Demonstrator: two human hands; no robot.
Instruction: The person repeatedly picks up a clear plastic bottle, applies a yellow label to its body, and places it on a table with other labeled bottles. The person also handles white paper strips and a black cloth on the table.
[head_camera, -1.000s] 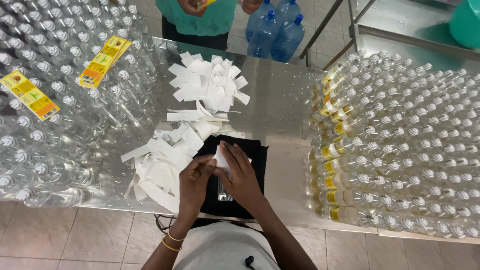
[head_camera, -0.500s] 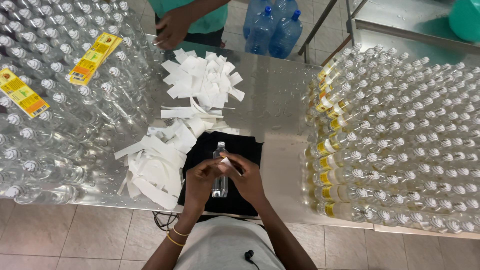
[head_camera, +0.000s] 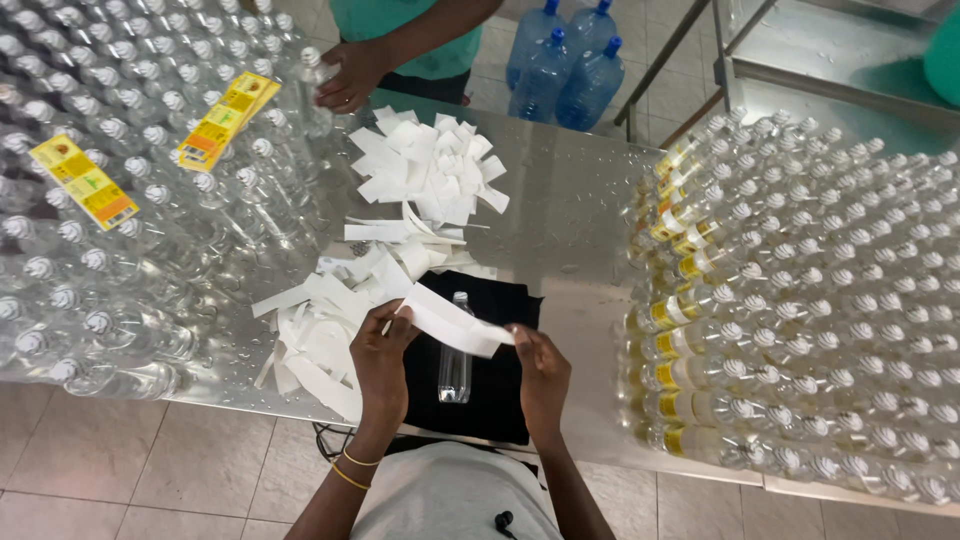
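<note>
1. The left hand (head_camera: 380, 350) pinches one end of a long white label strip (head_camera: 452, 322), fingers closed on it near the strip's upper left end.
2. The right hand (head_camera: 540, 365) grips the strip's other end, fingers closed on its lower right tip.
3. The strip stretches between the two hands, its long axis running from upper left down to lower right, held above the counter (head_camera: 570, 210).
4. A small clear bottle (head_camera: 456, 350) lies on a black cloth (head_camera: 500, 400) under the strip, between the hands; its long axis points away from the person, cap at the far end.
5. A loose heap of white strips (head_camera: 315, 325) lies just left of the cloth, and another pile of white paper pieces (head_camera: 430, 165) sits farther back.
6. Rows of clear capped bottles (head_camera: 120, 250) fill the left of the counter, with yellow label sheets (head_camera: 225, 120) on top.
7. Bottles with yellow labels (head_camera: 800, 330) crowd the right side.
8. Another person's hand (head_camera: 350, 80) touches a bottle at the far edge; blue water jugs (head_camera: 565, 60) stand on the floor beyond.
</note>
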